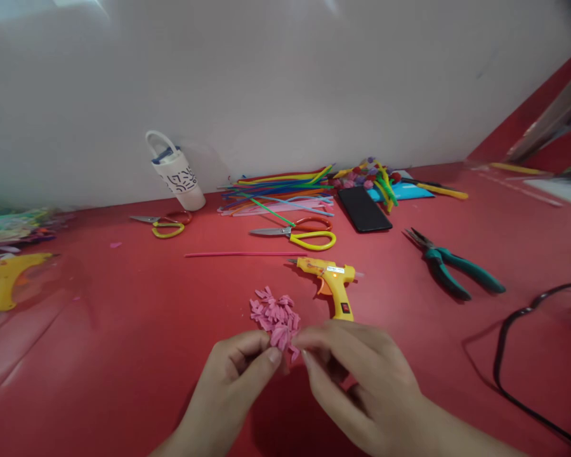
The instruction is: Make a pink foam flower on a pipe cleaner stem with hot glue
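Between the thumb and forefinger of my left hand (240, 374) is a small pink petal-like piece (280, 336). My right hand (361, 374) is at the right side of that piece, its thumb and forefinger pinched close together; whatever lies between those fingertips is too small to make out. Just beyond my fingers, a loose heap of pink cut pieces (271, 308) lies on the red table. A yellow glue gun (330, 273) rests on its side past my right hand. Behind the heap lies a straight pink stick (242, 254).
Yellow-and-red scissors (309, 238), a second pair of scissors (169, 226), a black phone (364, 209) and green-handled pliers (457, 263) lie around. Colourful pipe cleaners (276, 190) and a white tumbler (181, 178) line the wall. Another glue gun (7, 279) is left; a black cable (499, 355) curves right.
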`<control>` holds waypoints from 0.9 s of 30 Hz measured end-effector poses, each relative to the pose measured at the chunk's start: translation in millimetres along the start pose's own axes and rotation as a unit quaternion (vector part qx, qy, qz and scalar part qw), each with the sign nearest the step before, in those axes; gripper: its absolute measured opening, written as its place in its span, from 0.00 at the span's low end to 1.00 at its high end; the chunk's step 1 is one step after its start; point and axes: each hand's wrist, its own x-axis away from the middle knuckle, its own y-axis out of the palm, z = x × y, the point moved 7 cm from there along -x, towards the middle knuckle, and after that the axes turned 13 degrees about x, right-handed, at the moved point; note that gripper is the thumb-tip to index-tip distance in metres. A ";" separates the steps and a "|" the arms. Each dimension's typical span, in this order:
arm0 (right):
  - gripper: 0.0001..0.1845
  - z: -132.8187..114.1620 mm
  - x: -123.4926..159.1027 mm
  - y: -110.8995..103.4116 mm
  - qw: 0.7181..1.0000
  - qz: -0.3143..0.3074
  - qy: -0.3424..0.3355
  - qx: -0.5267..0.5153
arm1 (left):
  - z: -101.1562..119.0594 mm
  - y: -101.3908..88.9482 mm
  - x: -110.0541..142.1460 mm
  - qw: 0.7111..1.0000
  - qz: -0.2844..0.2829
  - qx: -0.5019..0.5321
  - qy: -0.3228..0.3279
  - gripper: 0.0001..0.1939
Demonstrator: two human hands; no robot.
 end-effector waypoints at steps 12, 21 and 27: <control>0.09 4.2 3.2 2.5 0.999 0.011 0.037 -0.012 | -15.5 1.9 1.1 0.979 -0.014 0.192 -0.070 0.13; 0.05 26.0 -3.0 33.9 0.915 -0.110 0.245 -0.300 | -17.5 11.0 0.1 0.951 -0.031 0.293 -0.087 0.13; 0.05 29.4 3.9 37.4 0.899 -0.080 0.282 -0.325 | -8.2 3.2 -3.3 0.963 0.012 0.267 -0.001 0.08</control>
